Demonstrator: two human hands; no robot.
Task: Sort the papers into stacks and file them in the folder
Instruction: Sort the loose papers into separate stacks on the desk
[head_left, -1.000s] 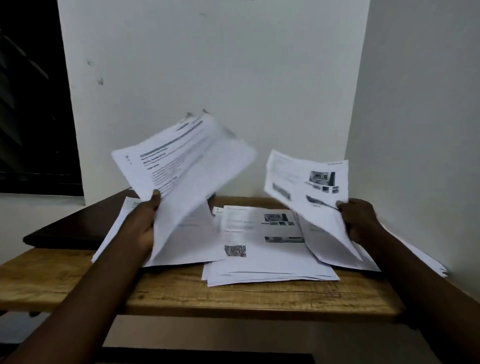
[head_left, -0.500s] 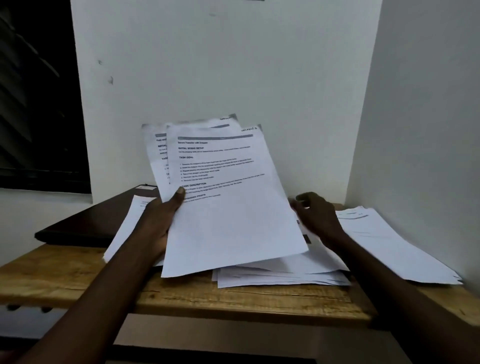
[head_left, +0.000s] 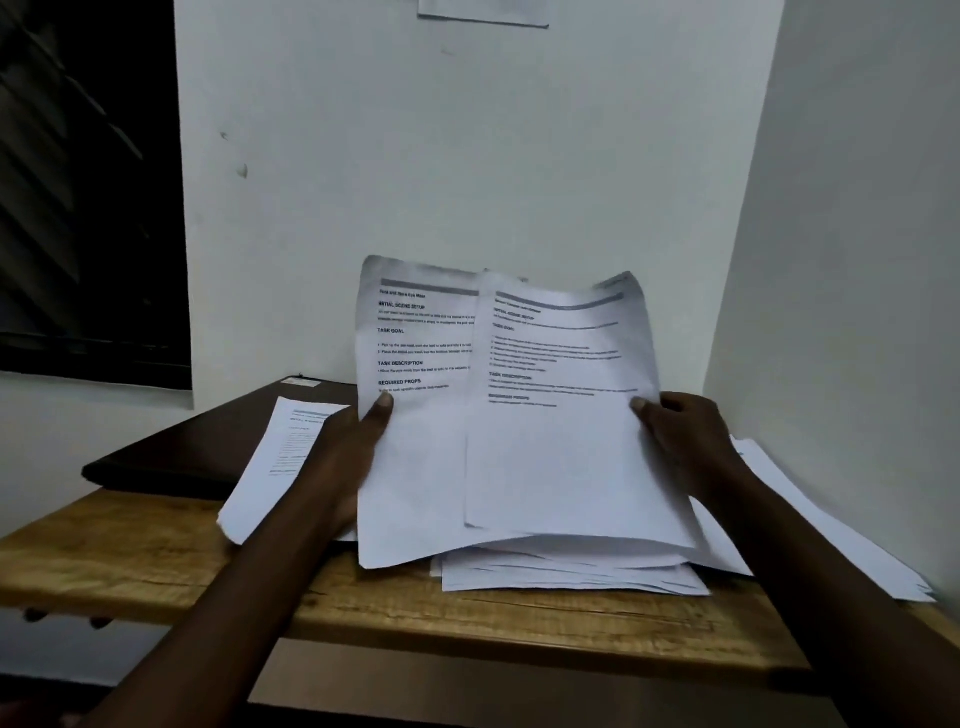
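1. Head view: the right hand (head_left: 685, 431), earlier on the flat white paper stack (head_left: 571, 579), now pinches the white printed sheets (head_left: 519, 441); the left hand (head_left: 343, 457) grips their left edge above the brown wooden table (head_left: 156, 561).
2. Headings read "TASK GOAL", "TASK DESCRIPTION", "REQUIRED PROPS".

Two sheets are held up over the middle of the table (head_left: 156, 561), the right sheet (head_left: 571, 457) overlapping in front of the left sheet (head_left: 415, 467). The left hand (head_left: 348, 457) pinches the left sheet's left edge, and the right hand (head_left: 685, 436) pinches the right sheet's right edge. Under them a middle stack (head_left: 571, 577) lies near the table's front edge. A left stack (head_left: 280, 467) lies behind the left hand, partly on a folder (head_left: 197, 447) at the table's back left. A right stack (head_left: 831, 545) lies along the side wall.
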